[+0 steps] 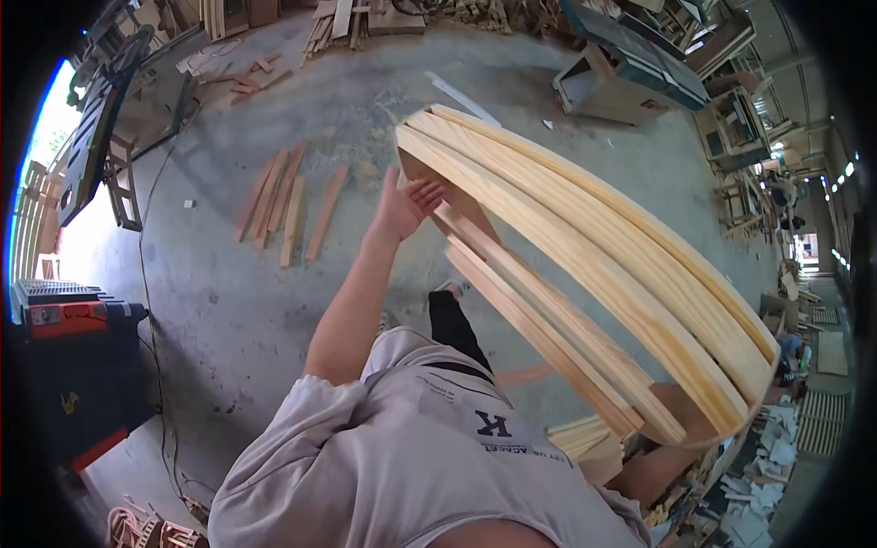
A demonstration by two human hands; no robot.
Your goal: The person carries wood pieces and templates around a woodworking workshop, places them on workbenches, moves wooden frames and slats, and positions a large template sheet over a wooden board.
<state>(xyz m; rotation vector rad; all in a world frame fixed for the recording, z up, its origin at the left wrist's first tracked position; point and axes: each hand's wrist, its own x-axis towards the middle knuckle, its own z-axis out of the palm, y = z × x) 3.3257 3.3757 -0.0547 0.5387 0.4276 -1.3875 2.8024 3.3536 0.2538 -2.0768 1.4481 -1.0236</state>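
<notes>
A long slatted wooden piece [585, 247] fills the right half of the head view, tilted up off the floor. Its top is pale boards side by side, with two narrower rails [548, 320] beneath. My left hand [411, 203] is at its far end, palm turned up and fingers stretched out, beside or touching the brown end panel [457, 196]. I cannot tell whether it bears weight. My right forearm [649, 470] reaches up at the lower right toward the near end of the piece. The wood hides my right hand.
Several loose wooden strips [283, 201] lie on the concrete floor to the left. A dark machine with red panels [82, 365] stands at the far left, a cable [146, 247] running past it. A machine table [630, 73] is at the upper right. Scraps [758, 466] are heaped at the lower right.
</notes>
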